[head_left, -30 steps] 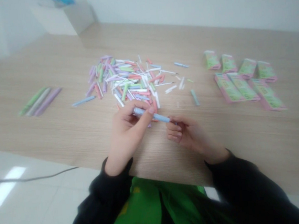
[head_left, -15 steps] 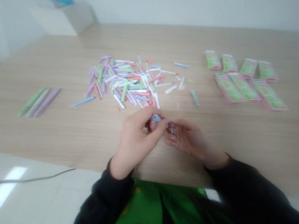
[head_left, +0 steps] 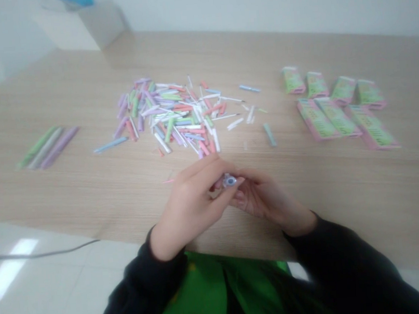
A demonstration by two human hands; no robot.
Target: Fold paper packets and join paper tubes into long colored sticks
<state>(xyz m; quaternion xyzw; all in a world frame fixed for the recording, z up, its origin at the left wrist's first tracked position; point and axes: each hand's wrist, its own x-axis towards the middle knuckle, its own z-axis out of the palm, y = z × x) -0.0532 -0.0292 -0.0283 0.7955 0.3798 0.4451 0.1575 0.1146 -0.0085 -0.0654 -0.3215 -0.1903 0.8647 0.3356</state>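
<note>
Where left grip (head_left: pixel 194 192) curls, a pen (head_left: pixel 229 180) protrudes.

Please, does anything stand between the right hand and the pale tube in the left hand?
Only the thumb of the left hand: in this view its tip lies between the right hand and the pale tube. No loose part shows there; the coloured pile lies beyond both hands. Whether the right hand touches the tube is hidden.
</note>
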